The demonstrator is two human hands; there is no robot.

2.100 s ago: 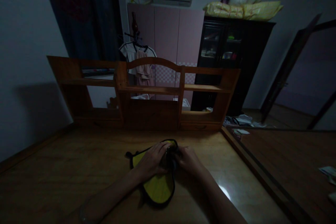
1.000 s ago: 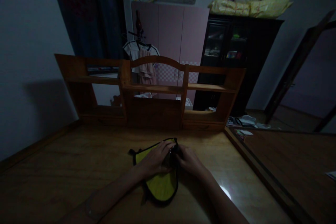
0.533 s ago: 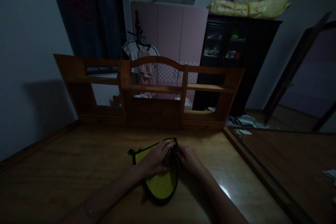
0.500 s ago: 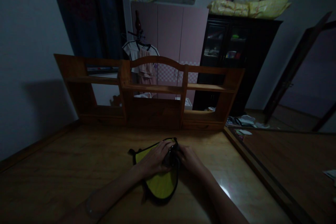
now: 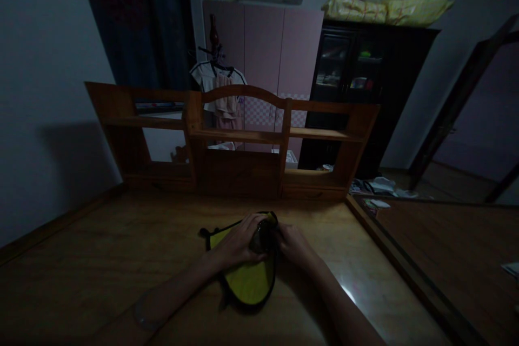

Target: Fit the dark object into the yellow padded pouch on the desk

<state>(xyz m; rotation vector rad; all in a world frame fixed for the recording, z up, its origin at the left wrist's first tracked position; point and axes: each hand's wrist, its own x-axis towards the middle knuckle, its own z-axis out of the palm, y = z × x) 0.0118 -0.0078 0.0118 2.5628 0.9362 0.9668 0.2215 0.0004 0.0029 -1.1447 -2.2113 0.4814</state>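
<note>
On the wooden tabletop (image 5: 121,259) in front of me lies a yellow pouch-like thing (image 5: 251,284) with black edging and small black tabs at its left side. My left hand (image 5: 239,243) rests over its upper part, fingers curled round a dark, glossy object (image 5: 260,238) whose kind I cannot make out in the dim light. At the pouch's upper right edge, my right hand (image 5: 291,240) is closed on the black-trimmed border. Its fingertips are partly hidden behind that edge and the dark object.
A wooden shelf unit (image 5: 237,135) with open compartments stands along the table's far side. A raised wooden rim (image 5: 389,243) borders the right side, and a white wall (image 5: 52,92) is at left. Beyond stand a pink wardrobe (image 5: 263,48) and a black cabinet (image 5: 377,75).
The dark object has turned slightly in my left hand, and a bit of yellow now shows at the pouch's top corner. Both hands stay in nearly the same place.
</note>
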